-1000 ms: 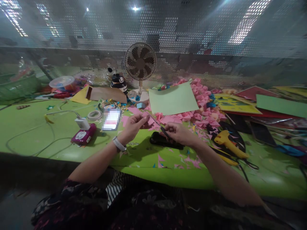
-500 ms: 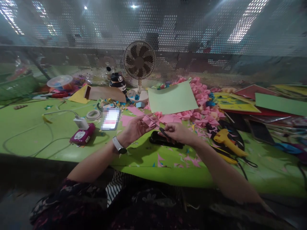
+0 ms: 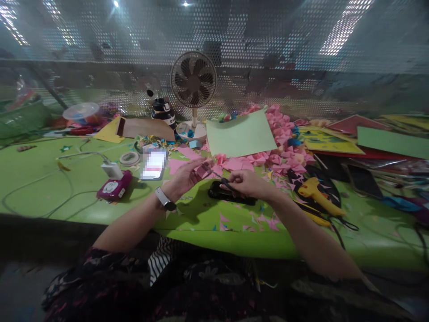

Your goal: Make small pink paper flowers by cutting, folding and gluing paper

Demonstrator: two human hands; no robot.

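Observation:
My left hand [image 3: 182,180], wearing a watch with a pale strap, pinches a small piece of pink paper [image 3: 202,171] between thumb and fingers. In my right hand [image 3: 248,183] is a slim black-handled tool [image 3: 227,183] with a thin metal shaft. Its tip reaches the pink paper at my left fingertips. Whether it has one blade or two I cannot make out. Below the tool lies a black oblong object [image 3: 214,192], partly covered by my right hand. Pink paper flowers [image 3: 279,129] are heaped behind, with a pale green sheet [image 3: 239,136] on them.
Left of my hands are a lit phone [image 3: 154,164], a tape roll [image 3: 129,158] and a purple power adapter [image 3: 115,185] with cables. A fan [image 3: 194,82] and a black bottle [image 3: 163,114] stand behind. To the right lies a yellow glue gun [image 3: 318,197]. Pink scraps [image 3: 224,220] litter the front.
My left hand has turned and its fingers have spread, then drawn in around the pink paper. The tool has tipped slightly flatter, its tip now against the paper.

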